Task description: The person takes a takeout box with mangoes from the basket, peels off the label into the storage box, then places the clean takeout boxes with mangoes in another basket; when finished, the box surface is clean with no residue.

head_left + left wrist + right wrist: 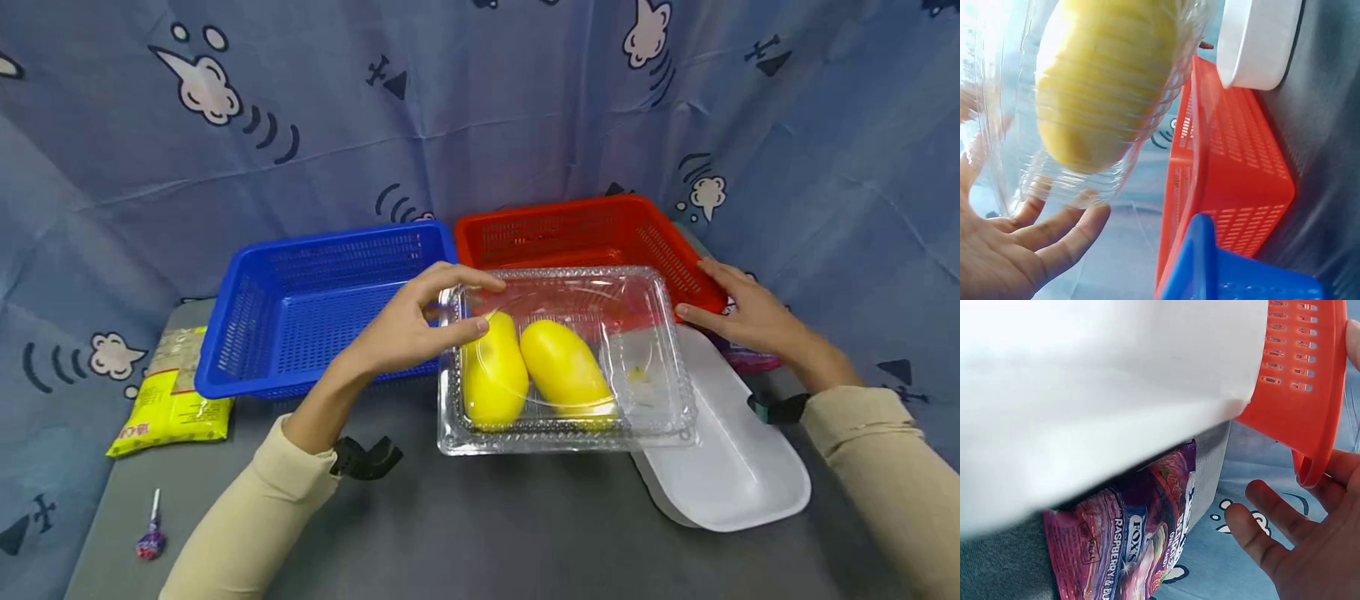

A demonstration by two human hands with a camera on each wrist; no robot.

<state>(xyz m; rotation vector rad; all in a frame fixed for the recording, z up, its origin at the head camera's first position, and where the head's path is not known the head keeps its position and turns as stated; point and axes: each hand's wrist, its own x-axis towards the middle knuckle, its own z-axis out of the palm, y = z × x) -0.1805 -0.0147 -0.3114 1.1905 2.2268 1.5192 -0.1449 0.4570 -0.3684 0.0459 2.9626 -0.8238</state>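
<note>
My left hand [408, 325] grips the left edge of a clear plastic clamshell box [566, 450], thumb over the lid and fingers at the far side. Inside lie two yellow mangoes [495, 375], side by side; one mango [1104, 87] shows large through the ribbed wall in the left wrist view. The box is held up over the grey table, overlapping the red basket and white tray. At the right end of the red basket [555, 218], my right hand [757, 312] holds the rim, thumb on one side and fingers on the other; the basket's corner [1310, 444] shows between them.
A blue basket [322, 392] stands left of the red one. The white tray [742, 458] lies at front right, beside a purple FOX'S candy bag [1129, 531]. At left are a yellow packet [180, 400] and a lollipop [152, 533]. A blue curtain [487, 108] hangs behind.
</note>
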